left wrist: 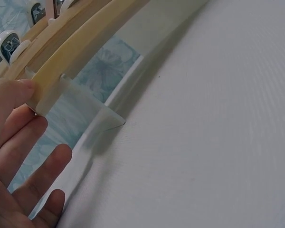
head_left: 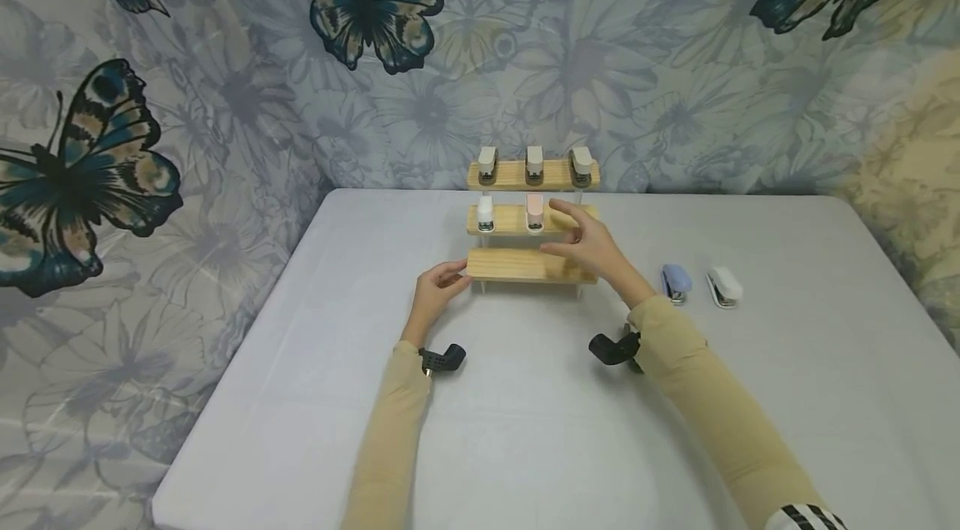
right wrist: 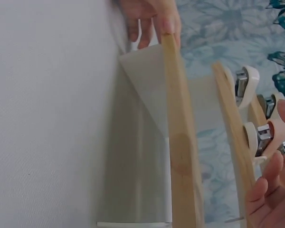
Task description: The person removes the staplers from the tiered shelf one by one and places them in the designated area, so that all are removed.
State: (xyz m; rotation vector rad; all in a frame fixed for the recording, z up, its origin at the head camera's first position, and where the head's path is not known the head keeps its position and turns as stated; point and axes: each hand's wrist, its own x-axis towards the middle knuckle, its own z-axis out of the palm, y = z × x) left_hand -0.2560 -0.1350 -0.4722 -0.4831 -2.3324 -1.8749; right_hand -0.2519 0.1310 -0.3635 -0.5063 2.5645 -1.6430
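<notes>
A three-tier wooden display stand [head_left: 517, 265] with clear supports is near the table's back edge. My left hand [head_left: 437, 290] pinches the left end of its lowest board [left wrist: 54, 80], thumb on top and fingertips beneath. At the right end of the middle board, my right hand [head_left: 594, 248] hovers with thumb and fingers apart, holding nothing. Just left of those fingers stands a pink mini stapler [head_left: 534, 212], with a white mini stapler [head_left: 485, 213] farther left on the same board. The right wrist view shows loosely bent fingers [right wrist: 274, 166] beside the pink stapler.
Three pale staplers, one of them at the right end [head_left: 581, 165], line the top board. On the white table [head_left: 525, 430] to the right lie a blue stapler [head_left: 676, 282] and a white stapler [head_left: 724, 287]. Behind hangs a butterfly-patterned cloth [head_left: 585, 72].
</notes>
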